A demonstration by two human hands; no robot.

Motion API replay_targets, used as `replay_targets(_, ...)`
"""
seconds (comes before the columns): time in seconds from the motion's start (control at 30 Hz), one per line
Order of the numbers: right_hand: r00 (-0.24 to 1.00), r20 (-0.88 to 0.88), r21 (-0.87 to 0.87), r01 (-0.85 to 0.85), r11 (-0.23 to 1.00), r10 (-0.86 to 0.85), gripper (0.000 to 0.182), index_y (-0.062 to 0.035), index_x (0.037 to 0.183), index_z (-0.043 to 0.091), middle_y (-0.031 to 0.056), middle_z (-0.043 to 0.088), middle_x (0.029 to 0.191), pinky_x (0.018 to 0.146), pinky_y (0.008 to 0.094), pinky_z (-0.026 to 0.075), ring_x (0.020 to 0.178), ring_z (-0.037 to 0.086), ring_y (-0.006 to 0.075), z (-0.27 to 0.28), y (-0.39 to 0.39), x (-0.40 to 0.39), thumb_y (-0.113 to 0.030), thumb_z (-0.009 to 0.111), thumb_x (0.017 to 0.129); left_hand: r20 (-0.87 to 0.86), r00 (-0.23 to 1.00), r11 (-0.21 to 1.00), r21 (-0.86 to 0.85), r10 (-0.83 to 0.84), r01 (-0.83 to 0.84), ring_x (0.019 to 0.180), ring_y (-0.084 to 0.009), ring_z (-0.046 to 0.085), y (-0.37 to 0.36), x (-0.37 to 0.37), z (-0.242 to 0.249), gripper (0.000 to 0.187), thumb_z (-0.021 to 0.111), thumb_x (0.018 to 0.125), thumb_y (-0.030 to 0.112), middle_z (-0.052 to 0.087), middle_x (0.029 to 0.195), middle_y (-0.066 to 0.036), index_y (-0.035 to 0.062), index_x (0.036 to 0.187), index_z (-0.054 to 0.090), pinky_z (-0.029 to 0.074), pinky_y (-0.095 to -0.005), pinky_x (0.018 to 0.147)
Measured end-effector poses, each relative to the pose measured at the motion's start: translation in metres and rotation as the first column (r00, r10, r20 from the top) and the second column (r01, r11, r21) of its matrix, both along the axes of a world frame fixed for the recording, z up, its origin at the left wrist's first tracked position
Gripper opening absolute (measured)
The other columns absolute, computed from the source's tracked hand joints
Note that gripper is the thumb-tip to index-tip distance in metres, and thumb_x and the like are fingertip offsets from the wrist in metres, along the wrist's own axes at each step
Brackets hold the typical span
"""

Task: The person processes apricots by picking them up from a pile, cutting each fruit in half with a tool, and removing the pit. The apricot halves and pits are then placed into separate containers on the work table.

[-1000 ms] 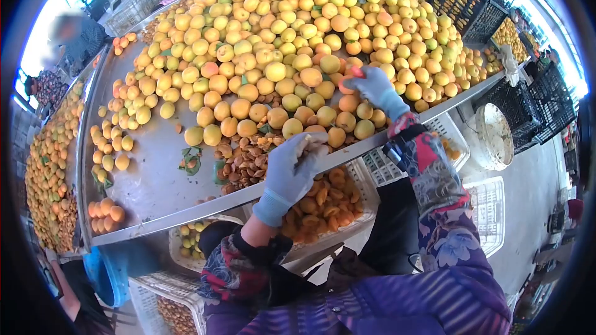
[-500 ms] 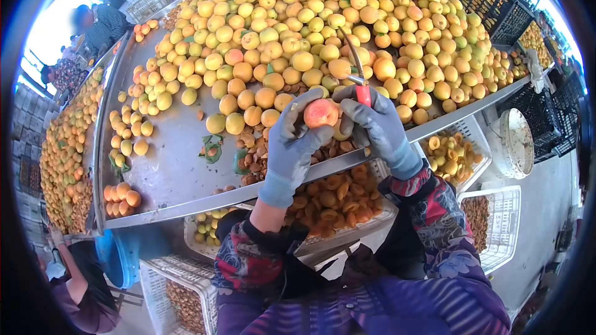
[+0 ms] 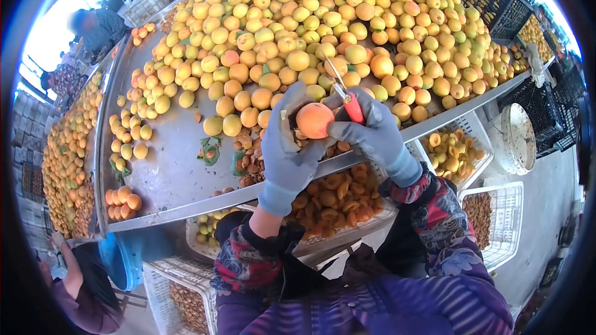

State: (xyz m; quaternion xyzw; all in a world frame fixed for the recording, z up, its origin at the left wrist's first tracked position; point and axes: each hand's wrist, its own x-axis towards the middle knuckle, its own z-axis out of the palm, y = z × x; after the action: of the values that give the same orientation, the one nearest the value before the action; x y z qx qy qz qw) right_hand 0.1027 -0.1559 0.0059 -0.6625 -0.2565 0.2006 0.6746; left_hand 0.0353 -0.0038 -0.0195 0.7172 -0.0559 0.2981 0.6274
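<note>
Grey left fingers [image 3: 295, 94] curled around apricot [image 3: 315, 120]

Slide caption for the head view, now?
Gloved left hand holds an apricot; right hand holds a red-handled knife beside it.

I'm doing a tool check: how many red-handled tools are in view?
1: a red-handled tool in the right hand, beside the held fruit. Others may be hidden under the fruit pile.
</note>
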Motion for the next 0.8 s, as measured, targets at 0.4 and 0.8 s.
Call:
replay_targets(0.4,0.995,-0.021,0.266,-0.094,0.959,0.103,0.033,-0.0017,0.111,0.058,0.0032,0.065,0.09,0.066,0.0205,0.049,0.073,0.059,0.0071,-0.001,0.0,0.0,0.002,0.065,0.079,0.112,0.99,0.962,0.252,0.083,-0.109,0.103,-0.0277,0.058,0.007,-0.006,0.009,0.06,0.078,0.064,0.004,0.055,0.118,-0.015,0.0032,0.12,0.056,0.048,-0.0347,0.087)
replay_targets(0.8,0.997,-0.056,0.142,-0.044,0.989,0.052,0.042,-0.004,0.1,0.06,0.001,0.058,0.063,0.041,0.0175,0.033,0.043,0.043,0.004,0.01,-0.004,-0.018,-0.042,0.043,0.099,0.156,0.892,0.572,-0.718,-0.424,0.397,0.111,-0.0216,0.056,0.01,-0.007,0.008,0.058,0.064,0.082,0.0,0.054,0.12,-0.012,0.0016,0.135,0.039,0.046,-0.0345,0.095)
